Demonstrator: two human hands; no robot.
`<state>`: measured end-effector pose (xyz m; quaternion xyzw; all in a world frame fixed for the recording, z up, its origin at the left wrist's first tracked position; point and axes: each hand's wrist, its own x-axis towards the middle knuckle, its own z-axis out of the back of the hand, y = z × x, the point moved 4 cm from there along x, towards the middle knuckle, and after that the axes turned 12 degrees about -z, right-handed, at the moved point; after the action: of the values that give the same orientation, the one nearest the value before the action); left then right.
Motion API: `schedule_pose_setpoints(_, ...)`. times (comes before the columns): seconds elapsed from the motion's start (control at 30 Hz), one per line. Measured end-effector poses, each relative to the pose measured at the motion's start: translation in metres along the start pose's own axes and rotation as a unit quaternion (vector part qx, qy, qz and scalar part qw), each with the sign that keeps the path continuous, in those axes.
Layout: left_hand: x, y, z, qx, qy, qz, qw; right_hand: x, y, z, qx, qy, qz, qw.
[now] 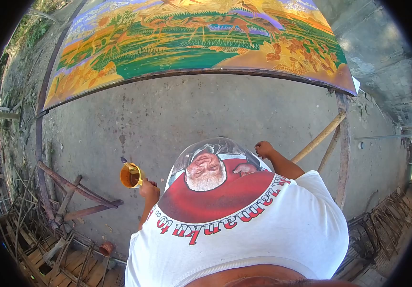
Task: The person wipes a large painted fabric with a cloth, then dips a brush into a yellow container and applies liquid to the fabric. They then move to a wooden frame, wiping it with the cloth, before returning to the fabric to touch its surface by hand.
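My left hand is closed around the handle of a yellow mug, held out over the concrete floor. Brown-orange liquid or coating shows inside the mug. A paintbrush leans in it, with one end sticking out past the rim. My right hand hangs on the other side of my body, its fingers curled in, and I see nothing in it. Ahead of both hands, apart from them, stretches a large painted cloth with animals, plants and water in green, orange and purple.
The cloth lies on a wooden frame with a slanted pole at right and crossed wooden braces at left. A reddish pot sits at lower left near stacked sticks and planks. Concrete floor lies between.
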<state>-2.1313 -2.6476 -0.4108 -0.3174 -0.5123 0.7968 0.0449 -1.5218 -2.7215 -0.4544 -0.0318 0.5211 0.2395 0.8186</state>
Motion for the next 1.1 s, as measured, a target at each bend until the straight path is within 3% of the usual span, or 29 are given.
schedule_pose_setpoints(0.37, 0.002, -0.003, -0.004, -0.017, -0.016, 0.030, 0.999, -0.003, -0.001, -0.003, 0.032, -0.014, 0.001, 0.999)
schedule_pose_setpoints(0.77, 0.006, -0.005, -0.008, -0.031, -0.026, 0.028, 0.999, -0.030, 0.015, 0.004, -0.025, -0.052, 0.026, 0.998)
schedule_pose_setpoints(1.1, 0.000, -0.016, -0.003, -0.039, -0.016, 0.017, 0.999, -0.022, 0.018, 0.007, -0.025, -0.017, 0.024, 0.999)
